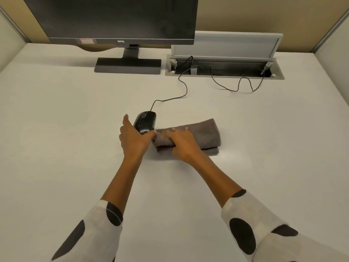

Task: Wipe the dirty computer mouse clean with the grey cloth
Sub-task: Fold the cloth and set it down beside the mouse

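Scene: a person's two bare hands work at a white surface (66, 120), seen from a head-worn camera looking down.
Mouse: a black wired computer mouse (145, 122) sits near the middle of the surface, its cable (184, 89) trailing back to an open cable hatch (224, 69).
Left hand: the left hand (133, 138) cups the near end and left side of the mouse, thumb pressed against its right rear; the grip is closed lightly around the mouse body.
Cloth: the folded grey cloth (204, 135) lies just right of the mouse, its left edge touching the mouse's near end.
Right hand: the right hand (182, 143) rests on the cloth's left part, fingers spread flat on top, thumb tucked under a bunched fold; the grip pinches the cloth.
Background: a dark monitor (117, 19) on its stand sits at the back left, the hatch's raised lid (226, 44) to its right.
Sleeves: white sleeves (251, 210) with large dark spots, pushed up the forearms.
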